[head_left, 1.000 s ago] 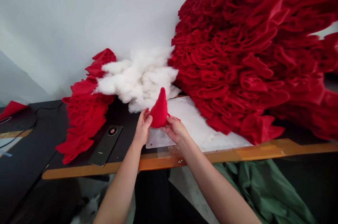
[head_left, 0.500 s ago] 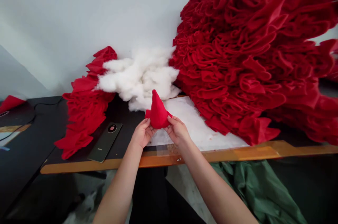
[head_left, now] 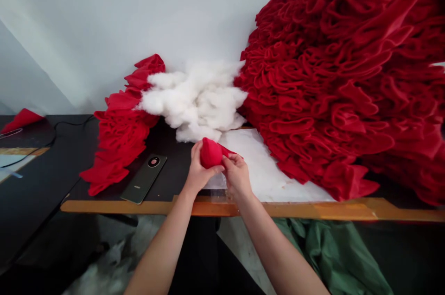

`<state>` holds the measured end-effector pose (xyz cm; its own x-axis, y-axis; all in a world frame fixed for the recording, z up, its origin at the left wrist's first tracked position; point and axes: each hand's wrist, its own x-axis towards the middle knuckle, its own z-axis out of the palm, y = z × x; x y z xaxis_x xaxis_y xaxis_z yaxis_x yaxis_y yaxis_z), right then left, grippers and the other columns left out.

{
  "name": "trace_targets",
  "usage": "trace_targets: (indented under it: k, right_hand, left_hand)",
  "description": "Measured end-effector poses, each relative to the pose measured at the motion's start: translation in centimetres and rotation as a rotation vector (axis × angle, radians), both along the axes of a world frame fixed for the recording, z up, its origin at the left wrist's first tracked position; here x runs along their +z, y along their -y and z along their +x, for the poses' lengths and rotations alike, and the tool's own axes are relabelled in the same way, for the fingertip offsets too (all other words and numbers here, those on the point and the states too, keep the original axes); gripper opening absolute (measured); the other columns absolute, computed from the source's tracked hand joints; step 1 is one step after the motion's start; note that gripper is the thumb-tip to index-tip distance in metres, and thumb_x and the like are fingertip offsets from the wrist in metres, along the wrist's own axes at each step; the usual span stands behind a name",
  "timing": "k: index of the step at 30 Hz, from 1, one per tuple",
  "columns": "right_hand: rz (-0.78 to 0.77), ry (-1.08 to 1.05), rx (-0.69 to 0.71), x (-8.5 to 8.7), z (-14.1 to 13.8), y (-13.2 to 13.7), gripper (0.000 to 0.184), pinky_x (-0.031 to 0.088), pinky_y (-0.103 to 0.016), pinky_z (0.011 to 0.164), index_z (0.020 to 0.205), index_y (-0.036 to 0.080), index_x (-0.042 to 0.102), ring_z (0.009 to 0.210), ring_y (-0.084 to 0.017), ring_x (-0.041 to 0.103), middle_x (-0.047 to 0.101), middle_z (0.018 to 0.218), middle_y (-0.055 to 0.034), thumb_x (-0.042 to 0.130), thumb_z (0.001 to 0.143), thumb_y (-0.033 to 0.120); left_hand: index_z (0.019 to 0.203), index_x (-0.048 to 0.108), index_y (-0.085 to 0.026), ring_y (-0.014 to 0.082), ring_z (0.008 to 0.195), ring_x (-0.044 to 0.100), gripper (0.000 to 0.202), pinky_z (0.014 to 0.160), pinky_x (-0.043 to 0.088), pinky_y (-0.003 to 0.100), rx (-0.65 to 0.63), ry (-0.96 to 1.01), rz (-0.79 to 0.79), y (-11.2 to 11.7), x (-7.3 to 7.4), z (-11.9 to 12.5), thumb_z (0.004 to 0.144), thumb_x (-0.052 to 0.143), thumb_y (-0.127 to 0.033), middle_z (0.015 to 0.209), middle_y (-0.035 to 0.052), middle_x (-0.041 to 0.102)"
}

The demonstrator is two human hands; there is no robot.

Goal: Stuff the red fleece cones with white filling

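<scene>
I see both at centre frame, over the table (head_left: 139,205) front edge: left hand (head_left: 197,173) curled shut round the red cloth piece (head_left: 209,153), right hand (head_left: 237,175) pinching its right side w/ fingertips. Stuffing (head_left: 198,100) just behind, phone (head_left: 144,178) to the left, big red pile (head_left: 347,77) upper right

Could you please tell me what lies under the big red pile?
A white sheet runs under the pile's front edge, on the table; how far it reaches is covered.
</scene>
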<state>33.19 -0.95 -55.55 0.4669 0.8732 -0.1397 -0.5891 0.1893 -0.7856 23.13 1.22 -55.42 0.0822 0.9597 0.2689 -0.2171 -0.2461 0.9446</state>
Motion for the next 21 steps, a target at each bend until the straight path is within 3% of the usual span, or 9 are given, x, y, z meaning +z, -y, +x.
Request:
trace_targets:
  k: [4, 10, 15, 21]
  right_hand:
    - [0.023, -0.053, 0.038, -0.8, -1.3, -0.2, 0.024, 0.051, -0.025, 0.057, 0.066, 0.019, 0.053, 0.060, -0.015, 0.058, 0.061, 0.063, 0.0013, 0.075, 0.058, 0.025]
    - [0.022, -0.095, 0.074, -2.0, -2.5, -0.4, 0.025, 0.055, -0.028, 0.067, 0.069, 0.020, 0.052, 0.069, -0.016, 0.062, 0.061, 0.069, 0.0007, 0.075, 0.059, 0.022]
    - [0.059, -0.087, -0.031, -0.9, -2.0, 0.2, 0.036, 0.048, -0.023, 0.088, 0.098, 0.024, 0.058, 0.099, -0.013, 0.059, 0.063, 0.103, 0.0015, 0.073, 0.066, 0.026]
    - [0.081, -0.251, 0.202, 0.5, -2.0, 0.0, 0.039, 0.048, -0.034, 0.092, 0.098, 0.022, 0.060, 0.098, -0.018, 0.060, 0.066, 0.101, -0.0035, 0.074, 0.062, 0.027]
  left_hand:
    - [0.115, 0.055, -0.018, 0.0247, 0.100, 0.062, 0.068, 0.090, 0.049, 0.037, -0.003, 0.063, -0.114, 0.5, 0.4, 0.5, 0.054, 0.084, -0.028, 0.108, 0.0086, 0.064]
    - [0.107, 0.057, -0.018, 0.0232, 0.091, 0.064, 0.057, 0.080, 0.052, 0.034, 0.079, 0.151, -0.171, 0.4, 0.4, 0.2, 0.056, 0.081, -0.026, 0.100, 0.0072, 0.067]
    - [0.109, 0.055, -0.018, 0.0239, 0.094, 0.063, 0.058, 0.085, 0.050, 0.037, 0.141, -0.029, -0.090, 0.0, -0.3, 0.1, 0.058, 0.081, -0.028, 0.103, 0.0082, 0.066]
    - [0.110, 0.053, -0.017, 0.0247, 0.095, 0.063, 0.062, 0.086, 0.049, 0.038, 0.148, -0.042, -0.063, 0.1, -0.9, 0.5, 0.056, 0.082, -0.025, 0.104, 0.0097, 0.065]
